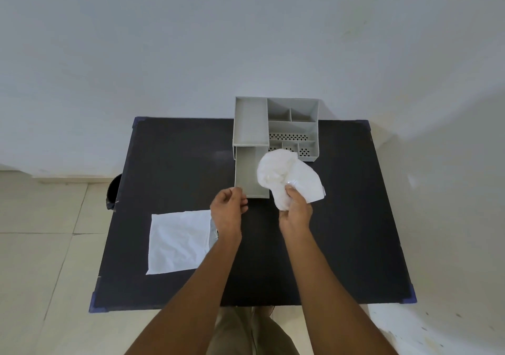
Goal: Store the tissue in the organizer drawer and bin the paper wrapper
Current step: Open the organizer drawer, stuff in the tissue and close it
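Observation:
A grey organizer (292, 114) stands at the far edge of the black table (169, 163). Its drawer (247, 177) is pulled out toward me and looks empty. My left hand (229, 207) is at the drawer's front left corner, fingers curled against its front edge. My right hand (296, 209) holds a crumpled white tissue (287, 174) just right of the drawer, a little above the table; the tissue covers part of the organizer's front. A flat white paper wrapper (177, 241) lies on the table at the left, partly under my left forearm.
A dark bin (113, 190) stands on the tiled floor beyond the table's left edge, mostly hidden by the table. A white wall rises right behind the organizer. The organizer has several open compartments, some perforated.

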